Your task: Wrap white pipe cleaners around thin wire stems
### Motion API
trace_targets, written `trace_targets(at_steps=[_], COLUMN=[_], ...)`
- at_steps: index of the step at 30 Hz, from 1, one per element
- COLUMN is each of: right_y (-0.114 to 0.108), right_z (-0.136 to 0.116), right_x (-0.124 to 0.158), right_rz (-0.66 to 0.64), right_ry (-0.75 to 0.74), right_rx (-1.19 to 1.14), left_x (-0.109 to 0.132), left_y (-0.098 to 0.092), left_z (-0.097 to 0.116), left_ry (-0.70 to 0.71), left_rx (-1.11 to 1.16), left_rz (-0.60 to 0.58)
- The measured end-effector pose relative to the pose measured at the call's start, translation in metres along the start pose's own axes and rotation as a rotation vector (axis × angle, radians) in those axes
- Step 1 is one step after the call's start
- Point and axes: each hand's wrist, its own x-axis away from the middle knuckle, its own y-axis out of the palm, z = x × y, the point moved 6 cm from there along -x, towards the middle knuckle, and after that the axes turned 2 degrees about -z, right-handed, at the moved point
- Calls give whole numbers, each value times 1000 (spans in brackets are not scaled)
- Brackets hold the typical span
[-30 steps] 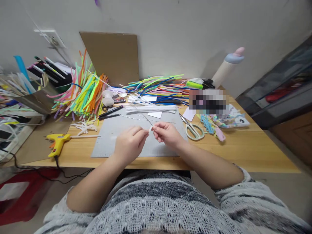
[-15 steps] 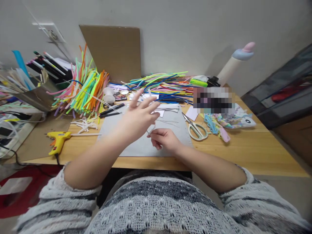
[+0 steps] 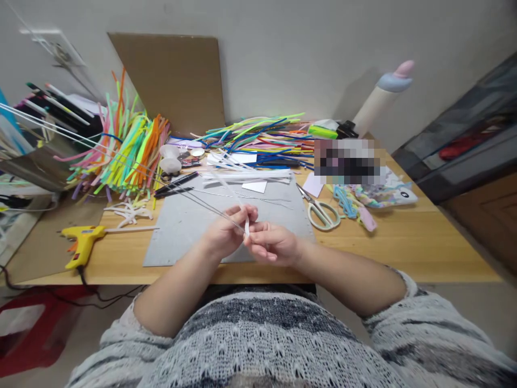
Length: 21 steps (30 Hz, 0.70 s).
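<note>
Close together over the front of the grey mat point(image 3: 177, 237), my two hands work on a thin white pipe cleaner point(image 3: 233, 188). My left hand point(image 3: 226, 231) is closed, its fingers around the strip, which rises blurred from the grip toward the back. My right hand point(image 3: 274, 242) pinches the strip's lower end between thumb and fingers. Two thin metal wires point(image 3: 202, 205) run from the upper left down to the same pinch and pass over my left hand. Exactly how the wire ends meet the strip is hidden by the fingertips.
White pipe cleaners point(image 3: 254, 177), loose wires point(image 3: 262, 201) and black pens point(image 3: 173, 186) lie behind the hands. Scissors point(image 3: 323, 215) rest at right, a yellow glue gun point(image 3: 83, 242) at left. Colourful pipe cleaner bundles point(image 3: 141, 151) and a cardboard sheet point(image 3: 173, 81) stand at the back.
My left hand has come down from its raised, spread position and closed on the strip beside my right hand. My right hand keeps its pinch. The view has shifted slightly rightward.
</note>
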Motion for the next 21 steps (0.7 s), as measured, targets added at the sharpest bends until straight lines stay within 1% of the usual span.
trace_targets(at_steps=[4, 6, 8, 10, 11, 13, 16, 18, 21], right_y=[-9, -15, -22, -29, -32, -34, -32, -27, -16], right_z=[-10, -16, -19, -20, -21, -22, -29, -34, -36], right_x=[-1, -2, -3, -3, -3, -1, 5, 11, 15], right_rz=[112, 184, 273, 373, 419, 489, 584, 634, 641], right_ry=[-101, -145, -184, -223, -240, -271, -336, -372, -403], right_rx=[-10, -1, 34, 108, 163, 320, 648, 877, 1155], left_x=[8, 15, 24, 36, 42, 52, 55, 50, 35], left_y=[-22, -30, -35, -34, -31, -20, -3, 10, 32], left_z=[-12, -15, -11, 1, 8, 21, 37, 49, 62], left_ry=[-40, 6, 119, 294, 384, 527, 646, 747, 905], left_rx=[125, 110, -11, -233, -363, -623, -997, -1253, -1630], left_rz=[235, 314, 372, 436, 458, 462, 413, 344, 204])
